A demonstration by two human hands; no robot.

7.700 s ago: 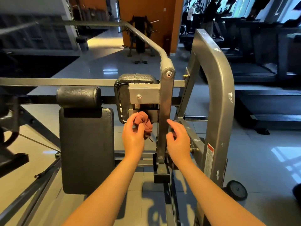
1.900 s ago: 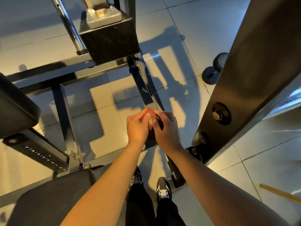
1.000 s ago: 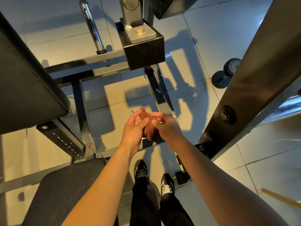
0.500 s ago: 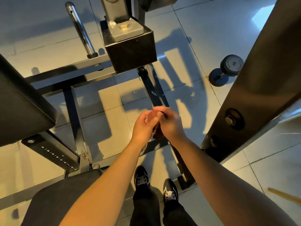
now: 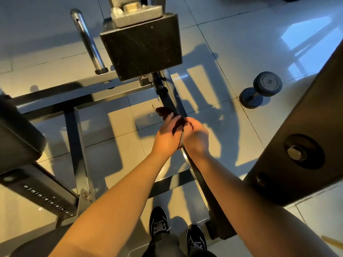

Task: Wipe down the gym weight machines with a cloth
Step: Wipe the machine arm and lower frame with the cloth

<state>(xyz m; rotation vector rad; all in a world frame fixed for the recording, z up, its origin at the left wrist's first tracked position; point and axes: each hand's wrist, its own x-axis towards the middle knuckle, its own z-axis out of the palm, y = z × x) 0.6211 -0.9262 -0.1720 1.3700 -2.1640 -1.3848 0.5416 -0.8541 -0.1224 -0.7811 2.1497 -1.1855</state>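
Since 0.5 s ago cloth (image 5: 164,112) pokes fwd past my L hand (image 5: 167,139), over frame bar (image 5: 167,98). L grips it, my R hand (image 5: 197,140) pinches its tail. Best: wrap bar, 1 firm stroke.

The person wears black trousers (image 5: 163,246), a black lace-up left shoe (image 5: 158,219) and a matching right shoe (image 5: 196,236) — both with white laces and rounded toes. The left forearm (image 5: 115,206) and right forearm (image 5: 250,206) are bare — uncovered from elbow down to the left hand (image 5: 167,139) and right hand (image 5: 197,140).

One left hand (image 5: 167,139), one right hand (image 5: 197,140), one cloth (image 5: 164,112), one dumbbell (image 5: 259,89), two shoes (image 5: 158,222), one weight machine (image 5: 143,47).
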